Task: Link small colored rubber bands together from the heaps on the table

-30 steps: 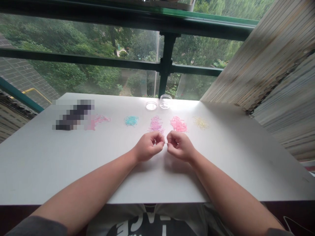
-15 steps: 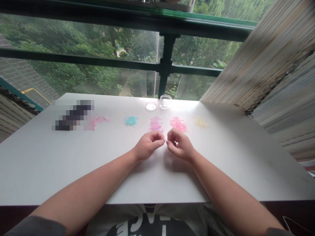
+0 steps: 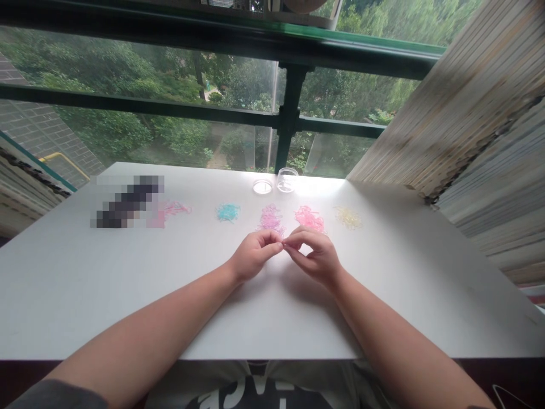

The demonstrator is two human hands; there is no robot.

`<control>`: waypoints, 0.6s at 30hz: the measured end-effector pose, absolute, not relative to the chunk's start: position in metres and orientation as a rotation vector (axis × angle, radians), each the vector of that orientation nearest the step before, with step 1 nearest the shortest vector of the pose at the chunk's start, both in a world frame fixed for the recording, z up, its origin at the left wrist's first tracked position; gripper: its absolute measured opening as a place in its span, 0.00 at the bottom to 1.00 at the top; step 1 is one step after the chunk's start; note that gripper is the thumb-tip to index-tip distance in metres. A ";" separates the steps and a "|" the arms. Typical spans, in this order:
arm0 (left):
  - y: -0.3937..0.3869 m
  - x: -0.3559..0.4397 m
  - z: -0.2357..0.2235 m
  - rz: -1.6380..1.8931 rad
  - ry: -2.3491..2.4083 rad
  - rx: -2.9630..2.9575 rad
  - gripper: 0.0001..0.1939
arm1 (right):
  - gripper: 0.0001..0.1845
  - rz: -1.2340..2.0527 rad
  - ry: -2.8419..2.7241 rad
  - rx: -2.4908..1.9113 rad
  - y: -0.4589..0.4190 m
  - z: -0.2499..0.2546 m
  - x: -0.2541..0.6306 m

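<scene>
My left hand is closed in a pinch above the white table, just in front of the pile of thin purple strands. My right hand pinches too, its fingertips meeting those of the left. Whatever lies between the fingertips is too small to make out. Behind the right hand is a pile of thin pink strands. Pale yellow strands lie to its right, and turquoise strands lie left of the purple ones.
Toward the window sit a clear round container and a flat clear lid. Farther left are light pink strands beside a dark, pixelated object. Curtains hang at the right, and a green window frame borders the table's far edge.
My right fingertips have moved left and now touch the left ones; a small gap with a whitish bit showed between them before. The view has tilted slightly upward.
</scene>
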State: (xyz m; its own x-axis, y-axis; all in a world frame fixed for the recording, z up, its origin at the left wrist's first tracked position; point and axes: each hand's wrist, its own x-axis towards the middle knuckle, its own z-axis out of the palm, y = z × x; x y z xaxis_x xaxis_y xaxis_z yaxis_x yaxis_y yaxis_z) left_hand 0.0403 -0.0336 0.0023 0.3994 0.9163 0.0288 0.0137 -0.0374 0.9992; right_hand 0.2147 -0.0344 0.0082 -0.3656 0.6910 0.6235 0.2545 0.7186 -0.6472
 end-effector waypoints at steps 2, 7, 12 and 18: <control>-0.033 0.040 0.002 0.901 0.907 1.424 0.09 | 0.04 0.545 -1.942 -0.730 -0.035 0.009 0.214; -0.034 0.041 0.001 0.947 0.886 1.465 0.07 | 0.03 0.572 -1.938 -0.755 -0.037 0.011 0.213; -0.038 0.041 0.002 1.008 0.945 1.626 0.07 | 0.03 0.608 -1.951 -0.787 -0.036 0.011 0.213; -0.041 0.041 0.009 1.076 1.028 1.782 0.11 | 0.03 0.626 -1.950 -0.803 -0.033 0.008 0.216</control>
State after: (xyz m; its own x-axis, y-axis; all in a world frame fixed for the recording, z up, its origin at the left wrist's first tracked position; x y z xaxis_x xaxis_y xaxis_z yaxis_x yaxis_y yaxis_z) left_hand 0.0414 -0.0410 0.0087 0.3089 0.9105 0.2750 0.2329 -0.3528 0.9063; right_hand 0.2157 -0.0327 0.0078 -0.3766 0.7441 0.5518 0.2835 0.6597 -0.6960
